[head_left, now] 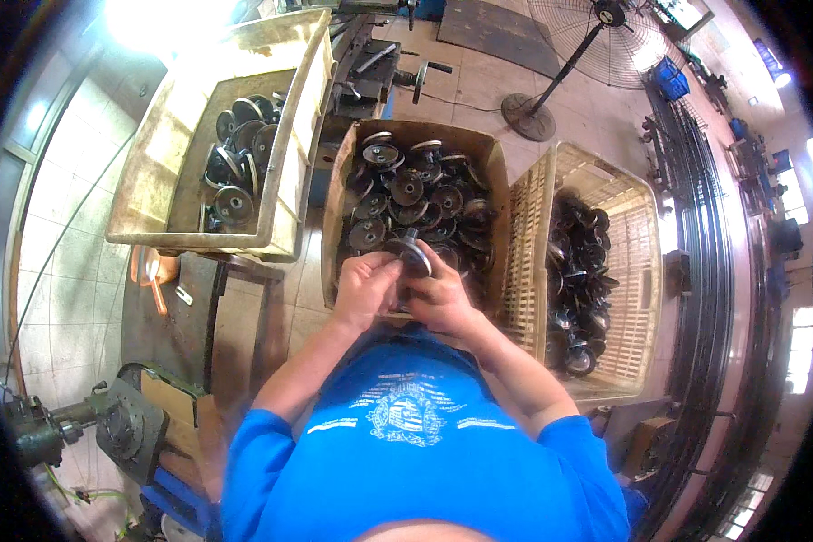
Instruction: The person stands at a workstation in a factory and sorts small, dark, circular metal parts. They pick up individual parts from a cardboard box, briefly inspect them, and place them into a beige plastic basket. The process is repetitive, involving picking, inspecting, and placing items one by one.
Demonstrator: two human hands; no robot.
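Wheel (pixel 413 253) between both hands' fingers (pixel 384 268), above box (pixel 334 194)

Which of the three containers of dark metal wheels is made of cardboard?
The middle box, directly ahead of both hands; the left crate and the slatted right crate are plastic.

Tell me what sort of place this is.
Likely a metal workshop or small factory: crates of dark metal wheels, a machine on the tiled floor, and a pedestal fan. Both hands hold one wheel.
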